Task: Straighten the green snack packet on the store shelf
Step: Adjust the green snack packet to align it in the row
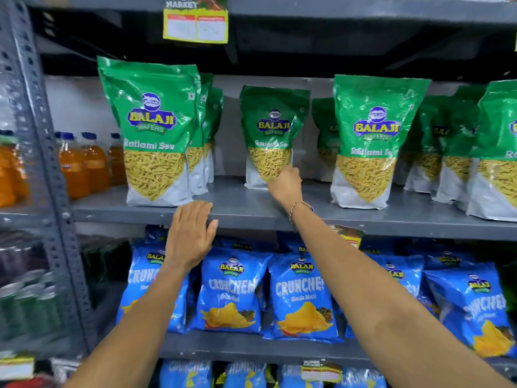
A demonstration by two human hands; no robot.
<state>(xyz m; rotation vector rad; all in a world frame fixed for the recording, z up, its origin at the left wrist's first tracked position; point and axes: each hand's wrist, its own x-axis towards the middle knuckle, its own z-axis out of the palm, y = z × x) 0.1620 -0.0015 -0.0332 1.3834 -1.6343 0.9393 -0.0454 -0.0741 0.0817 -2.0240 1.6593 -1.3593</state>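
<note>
A green Ratlami Sev snack packet stands upright, set back in the middle of the grey metal shelf. My right hand reaches deep onto the shelf and grips the packet's lower right corner with its fingers. My left hand rests flat on the shelf's front edge, fingers spread, holding nothing. A bracelet circles my right wrist.
More green packets stand in rows at the left and right of the same shelf. Blue Crunchem bags fill the shelf below. Orange drink bottles sit at the far left behind a perforated upright. A price tag hangs above.
</note>
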